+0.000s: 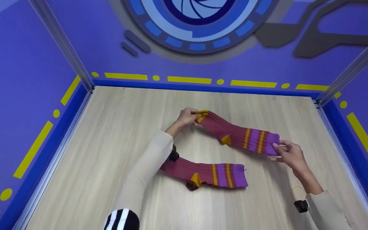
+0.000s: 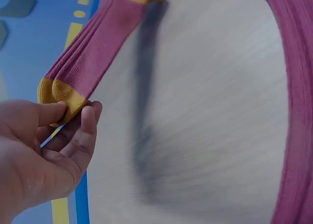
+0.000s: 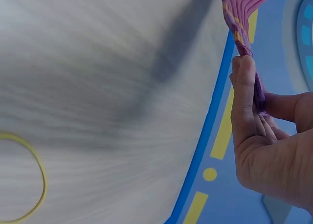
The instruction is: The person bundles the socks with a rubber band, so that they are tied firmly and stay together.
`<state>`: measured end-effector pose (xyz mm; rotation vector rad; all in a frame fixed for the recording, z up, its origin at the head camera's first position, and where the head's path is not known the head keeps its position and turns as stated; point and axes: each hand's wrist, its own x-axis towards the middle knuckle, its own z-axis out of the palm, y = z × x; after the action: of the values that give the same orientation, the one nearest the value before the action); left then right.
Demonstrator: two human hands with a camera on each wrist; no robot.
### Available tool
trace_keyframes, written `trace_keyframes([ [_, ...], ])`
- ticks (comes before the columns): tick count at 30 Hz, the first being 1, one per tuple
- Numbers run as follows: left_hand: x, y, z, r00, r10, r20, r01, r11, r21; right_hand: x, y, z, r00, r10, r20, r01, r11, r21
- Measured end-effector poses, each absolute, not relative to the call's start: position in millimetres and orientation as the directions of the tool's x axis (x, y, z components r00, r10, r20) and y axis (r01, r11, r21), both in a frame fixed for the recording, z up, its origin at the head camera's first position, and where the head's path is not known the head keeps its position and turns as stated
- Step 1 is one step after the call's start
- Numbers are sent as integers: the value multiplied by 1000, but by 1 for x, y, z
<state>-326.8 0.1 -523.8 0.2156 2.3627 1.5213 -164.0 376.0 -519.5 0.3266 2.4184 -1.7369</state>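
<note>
A maroon sock (image 1: 232,131) with a yellow toe and heel and a purple striped cuff is stretched between both hands above the table. My left hand (image 1: 187,117) pinches its yellow toe (image 2: 73,98) between thumb and fingers. At the other end my right hand (image 1: 291,155) pinches the purple cuff (image 3: 259,94). A second sock (image 1: 217,175) of the same pattern lies flat nearer the front, its cuff pointing right. The left forearm hides that sock's toe end in the head view.
The pale wood table (image 1: 123,134) is bounded by blue panels (image 1: 171,64) at the back and sides, with metal posts at the corners. A yellow loop (image 3: 41,185) shows at the edge of the right wrist view, near the right sleeve's black device (image 1: 301,206).
</note>
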Motion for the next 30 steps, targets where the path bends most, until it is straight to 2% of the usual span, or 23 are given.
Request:
trace_keyframes([
  [3,-325,-8,-516,-931,292,-218,-118,324,939,-163,371,-516,-971,69,-231,241,269,-933],
  [6,-320,-17,-507,-928,295,-230,-145,284,948,-160,367,-514,-976,51,-211,217,233,-948],
  [17,-286,-49,-486,-923,305,-236,-148,284,947,-147,359,-512,-969,-38,-243,237,118,-964],
  [30,-252,-80,-478,-898,334,-286,-198,273,941,-138,347,-514,-953,-131,-274,259,124,-958],
])
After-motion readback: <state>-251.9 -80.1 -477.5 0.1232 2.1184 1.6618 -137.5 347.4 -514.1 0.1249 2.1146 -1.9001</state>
